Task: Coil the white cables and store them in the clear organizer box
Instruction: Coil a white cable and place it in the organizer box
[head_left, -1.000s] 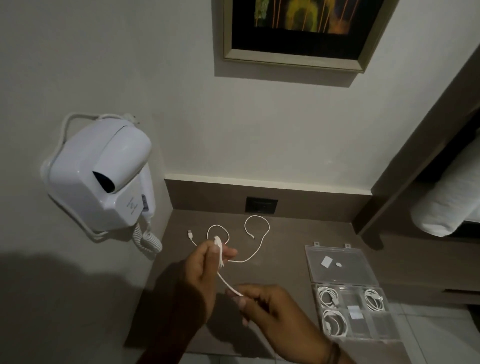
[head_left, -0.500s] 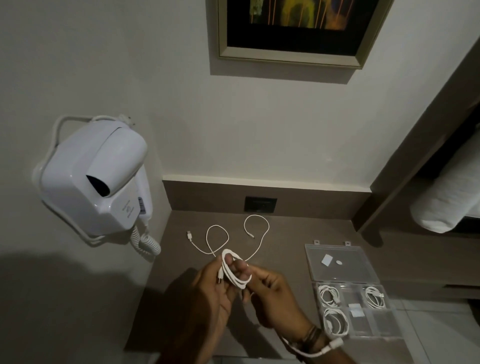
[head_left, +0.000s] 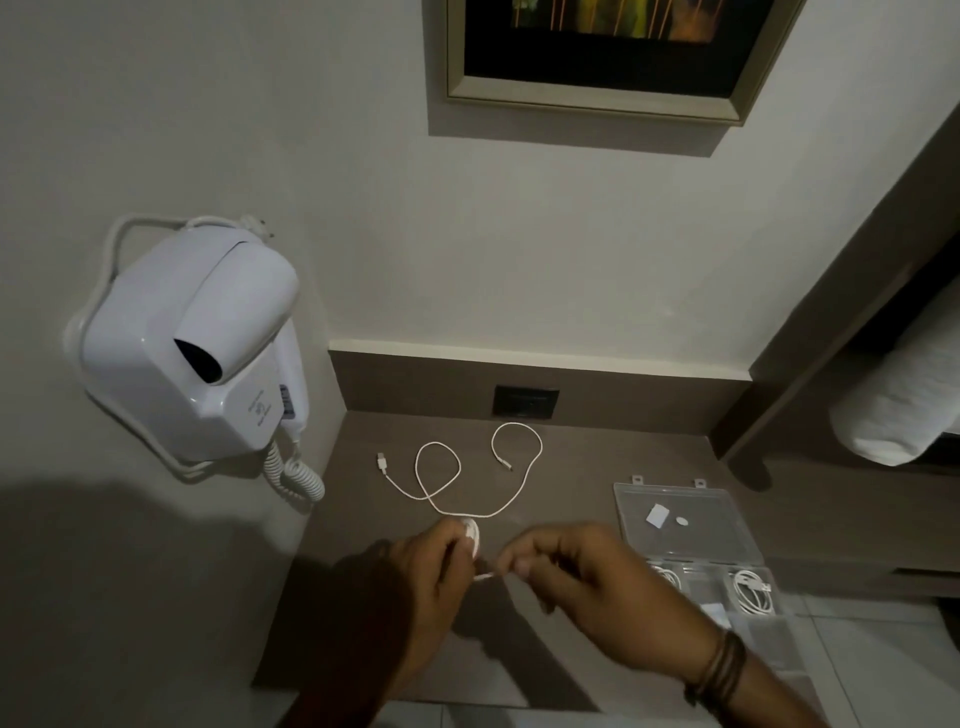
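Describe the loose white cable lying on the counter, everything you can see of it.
The loose white cable is thin, with a smooth plastic-looking sheath. It lies flat and uncoiled on the brown counter, below the wall socket. Its wider plug end sits at the left, then the cable crosses itself in a small loop, sweeps right and curls back in a second arc to a slimmer connector. Neither hand touches it; its near bend lies just beyond the coil in the left hand.
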